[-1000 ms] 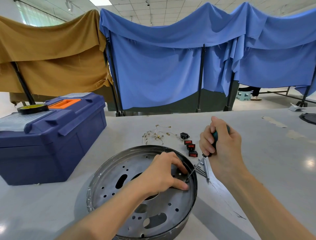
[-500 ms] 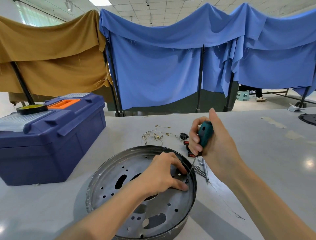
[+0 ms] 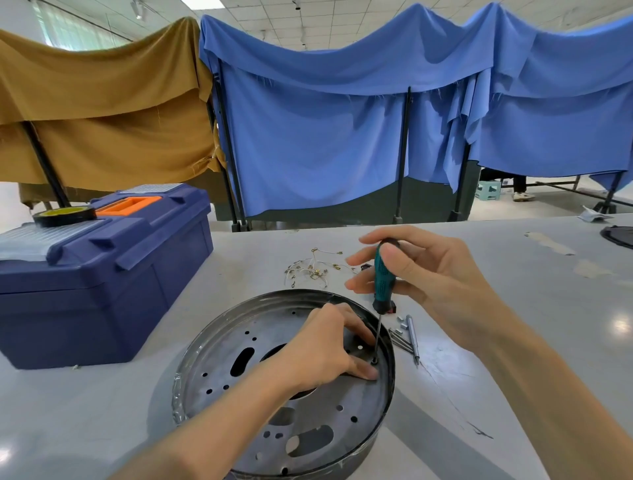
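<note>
Well left of your left hand (image 3: 329,346): navy toolbox (image 3: 102,274) w/ orange latch, black-yellow tape roll (image 3: 65,216) on its lid. Just beyond your right hand (image 3: 428,270): thin wire tangle (image 3: 313,265) on the surface (image 3: 513,291). Just below that hand: loose metal pins (image 3: 409,334). Far behind: blue cloth (image 3: 325,137) & ochre cloth (image 3: 102,113) on frames.

At your twelve o'clock blue cloths (image 3: 325,137) drape black stands (image 3: 403,154); mustard cloth (image 3: 102,120) hangs at ten, ceiling light (image 3: 202,3) glows overhead
</note>
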`<state>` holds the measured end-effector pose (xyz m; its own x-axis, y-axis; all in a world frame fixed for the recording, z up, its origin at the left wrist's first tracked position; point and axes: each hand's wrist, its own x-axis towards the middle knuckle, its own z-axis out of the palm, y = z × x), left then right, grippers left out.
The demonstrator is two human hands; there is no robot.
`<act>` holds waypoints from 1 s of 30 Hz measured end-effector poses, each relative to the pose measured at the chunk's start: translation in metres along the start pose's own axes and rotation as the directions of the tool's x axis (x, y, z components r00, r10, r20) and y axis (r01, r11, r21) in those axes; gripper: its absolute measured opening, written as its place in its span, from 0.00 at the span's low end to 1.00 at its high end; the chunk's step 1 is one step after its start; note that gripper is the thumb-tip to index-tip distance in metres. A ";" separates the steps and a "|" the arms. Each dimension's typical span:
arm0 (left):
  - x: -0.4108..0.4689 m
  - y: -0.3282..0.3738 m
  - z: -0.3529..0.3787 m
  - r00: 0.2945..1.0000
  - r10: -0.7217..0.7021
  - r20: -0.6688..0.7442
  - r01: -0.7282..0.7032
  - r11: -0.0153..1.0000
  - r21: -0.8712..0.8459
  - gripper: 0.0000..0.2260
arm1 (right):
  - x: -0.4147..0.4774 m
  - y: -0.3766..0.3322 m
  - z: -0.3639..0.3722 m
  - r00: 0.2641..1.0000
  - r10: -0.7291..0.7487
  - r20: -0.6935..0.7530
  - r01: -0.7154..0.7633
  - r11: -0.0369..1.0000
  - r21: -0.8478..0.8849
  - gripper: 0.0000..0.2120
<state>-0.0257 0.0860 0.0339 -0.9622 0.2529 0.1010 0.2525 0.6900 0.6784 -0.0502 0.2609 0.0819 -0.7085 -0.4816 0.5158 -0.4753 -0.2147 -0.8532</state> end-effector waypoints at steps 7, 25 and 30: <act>-0.001 -0.001 -0.002 1.000 -0.004 -0.009 0.002 0.987 -0.163 0.17 | 0.008 0.007 0.020 0.909 -0.304 -0.286 0.134 0.861 -0.490 0.13; -0.002 0.015 -0.008 0.992 0.025 -0.127 -0.090 0.837 -0.540 0.05 | 0.019 -0.008 0.038 0.934 -0.318 -0.162 -0.075 0.269 -0.960 0.33; -0.002 0.014 -0.010 0.998 0.008 -0.054 -0.036 0.840 -0.541 0.09 | 0.018 -0.018 0.013 0.996 0.083 0.027 -0.055 0.838 -0.542 0.18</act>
<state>-0.0212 0.0889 0.0506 -0.9642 0.2215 0.1458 0.1919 0.2032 0.9602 -0.0477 0.2454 0.1050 -0.7311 -0.5206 0.4410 -0.6424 0.3075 -0.7020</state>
